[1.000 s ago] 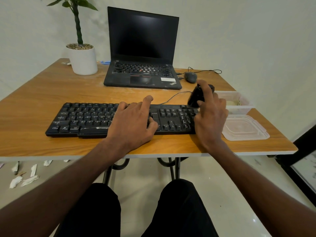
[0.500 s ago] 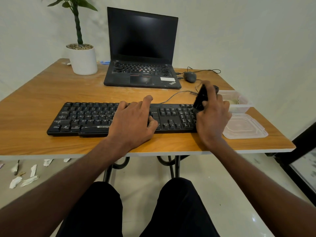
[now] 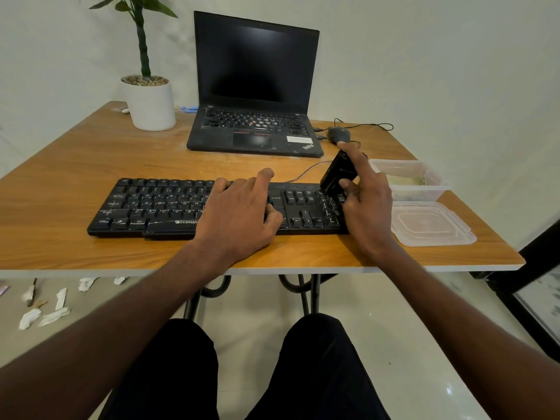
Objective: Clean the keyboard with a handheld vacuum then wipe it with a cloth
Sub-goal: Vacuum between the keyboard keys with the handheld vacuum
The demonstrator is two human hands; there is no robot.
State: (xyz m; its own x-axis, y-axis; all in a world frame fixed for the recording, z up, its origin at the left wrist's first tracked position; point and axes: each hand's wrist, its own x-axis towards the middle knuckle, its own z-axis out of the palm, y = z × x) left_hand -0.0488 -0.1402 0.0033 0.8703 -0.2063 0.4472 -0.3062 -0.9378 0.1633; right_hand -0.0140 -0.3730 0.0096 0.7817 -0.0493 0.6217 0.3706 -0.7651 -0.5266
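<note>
A wooden desk (image 3: 91, 165) fills the middle of the view, seen from above by a seated person whose two bare forearms reach forward onto it. At the back of the desk an open black laptop (image 3: 254, 86) stands with a dark screen, and to its left is a green plant in a white pot (image 3: 150, 103). Nearer the front edge lies a long black keyboard (image 3: 157, 206), running left to right, with a thin cable leading away behind it. The left hand (image 3: 239, 213) rests flat on the middle of the keyboard, its fingers (image 3: 263, 175) loosely spread over the keys. The right hand (image 3: 368, 201) is at the keyboard's right end, its fingers and thumb curled round a small black handheld vacuum (image 3: 338, 174), which tilts with its lower end down on the number pad. Just right of the keyboard lies a clear plastic lid (image 3: 431, 224), with a clear plastic container (image 3: 409, 180) behind it. A dark mouse (image 3: 339, 134) sits to the right of the laptop. Scraps of white paper (image 3: 45, 313) lie on the floor at lower left.
</note>
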